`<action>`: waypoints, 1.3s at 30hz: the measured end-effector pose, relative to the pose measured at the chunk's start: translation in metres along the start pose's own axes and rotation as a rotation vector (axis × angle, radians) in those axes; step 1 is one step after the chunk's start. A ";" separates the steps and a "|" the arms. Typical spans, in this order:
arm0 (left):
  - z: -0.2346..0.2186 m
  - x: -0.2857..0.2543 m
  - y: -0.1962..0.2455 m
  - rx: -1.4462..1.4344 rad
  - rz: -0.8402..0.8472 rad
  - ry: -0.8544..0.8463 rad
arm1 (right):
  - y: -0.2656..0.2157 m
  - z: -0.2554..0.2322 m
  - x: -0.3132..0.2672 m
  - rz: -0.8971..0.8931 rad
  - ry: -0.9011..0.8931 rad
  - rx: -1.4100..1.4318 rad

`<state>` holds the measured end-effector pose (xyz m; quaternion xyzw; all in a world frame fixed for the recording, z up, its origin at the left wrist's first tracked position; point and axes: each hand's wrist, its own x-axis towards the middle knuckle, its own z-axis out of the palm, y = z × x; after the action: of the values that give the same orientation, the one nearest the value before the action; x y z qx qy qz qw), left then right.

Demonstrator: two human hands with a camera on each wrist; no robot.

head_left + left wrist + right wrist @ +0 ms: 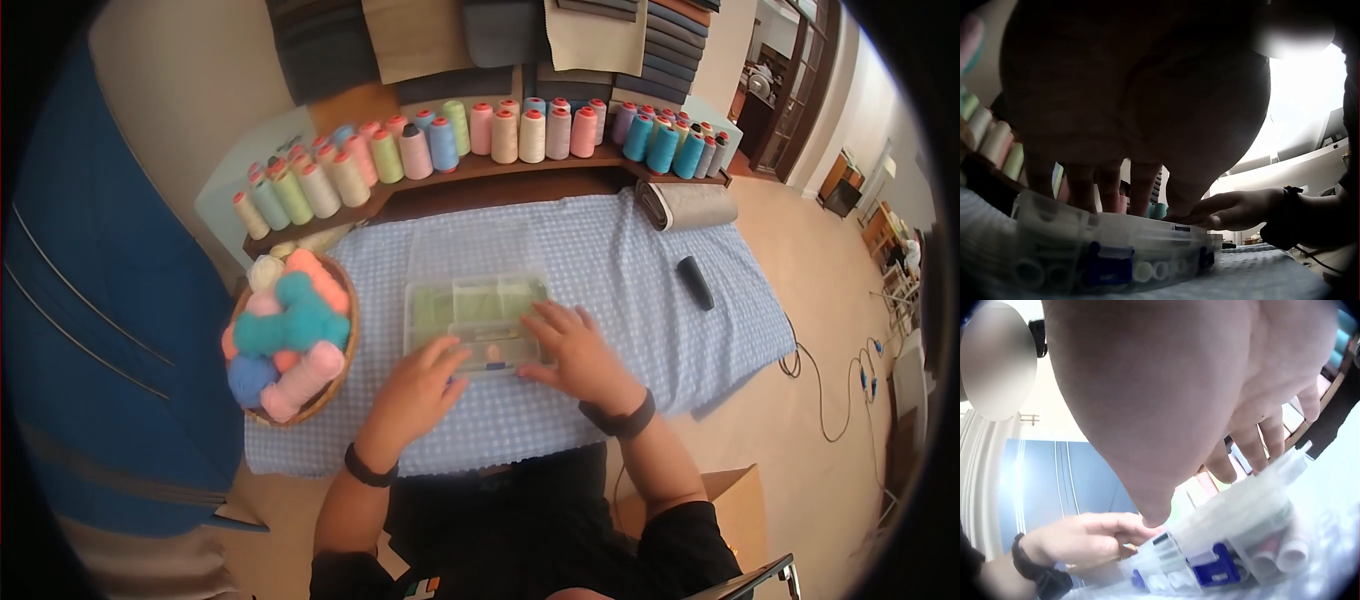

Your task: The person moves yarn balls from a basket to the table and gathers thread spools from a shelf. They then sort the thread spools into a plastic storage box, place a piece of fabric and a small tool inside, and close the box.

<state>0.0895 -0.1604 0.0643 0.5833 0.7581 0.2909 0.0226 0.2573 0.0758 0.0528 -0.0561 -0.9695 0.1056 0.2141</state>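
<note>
A clear plastic case (480,372) with compartments stands on the checked cloth in the head view, its transparent lid (470,250) tilted back behind it. Green material shows inside. My left hand (412,395) rests at the case's front left, fingers extended over it; my right hand (585,358) lies along its right side, fingers spread. In the left wrist view, blue latches (1110,265) and white round ends show on the case's front, below my left hand (1129,112). The right wrist view has my right hand (1166,400) over the edge beside a blue latch (1215,565).
A basket (352,345) of yarn stands at the left. Thread cones (505,137) line a shelf (440,182) at the back. A dark cylindrical object (695,283) and a grey fabric roll (690,206) lie on the right; a cardboard box (738,505) is below the table.
</note>
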 end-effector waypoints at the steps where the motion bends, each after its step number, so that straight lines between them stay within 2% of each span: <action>1: -0.001 -0.002 -0.001 0.005 0.000 -0.001 | 0.005 -0.006 0.002 0.014 0.022 0.042; 4: -0.009 -0.006 -0.005 -0.024 -0.013 0.010 | 0.026 -0.034 0.021 0.030 0.121 0.136; 8: -0.039 0.007 -0.003 0.040 -0.015 0.083 | 0.047 -0.047 0.059 0.106 0.148 0.289; 11: -0.044 0.028 -0.035 0.004 -0.016 0.142 | 0.074 -0.023 0.084 0.207 0.175 0.371; 14: -0.047 0.043 -0.046 0.025 -0.111 0.149 | 0.096 0.006 0.098 0.317 0.140 0.221; 17: -0.044 0.048 -0.055 0.004 -0.153 0.112 | 0.102 0.023 0.099 0.411 0.065 0.319; 18: -0.040 0.048 -0.058 0.029 -0.154 0.101 | 0.098 0.017 0.100 0.460 -0.021 0.350; 22: -0.029 0.054 -0.070 0.077 -0.121 0.060 | 0.106 0.031 0.100 0.487 -0.097 0.452; 24: -0.028 0.058 -0.070 0.058 -0.118 0.072 | 0.103 0.038 0.099 0.526 -0.079 0.526; 26: -0.028 0.059 -0.068 0.019 -0.157 0.094 | 0.107 0.046 0.098 0.501 -0.035 0.581; 32: -0.025 0.050 -0.072 0.060 -0.124 0.093 | 0.122 0.069 0.096 0.457 0.041 0.669; 36: -0.024 0.047 -0.071 0.030 -0.132 0.127 | 0.120 0.065 0.099 0.459 0.039 0.699; 39: -0.023 0.043 -0.068 0.006 -0.168 0.143 | 0.112 0.061 0.101 0.448 0.140 0.732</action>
<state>0.0082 -0.1412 0.0652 0.4956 0.8047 0.3267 -0.0088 0.1471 0.1892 0.0140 -0.1925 -0.8150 0.4823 0.2570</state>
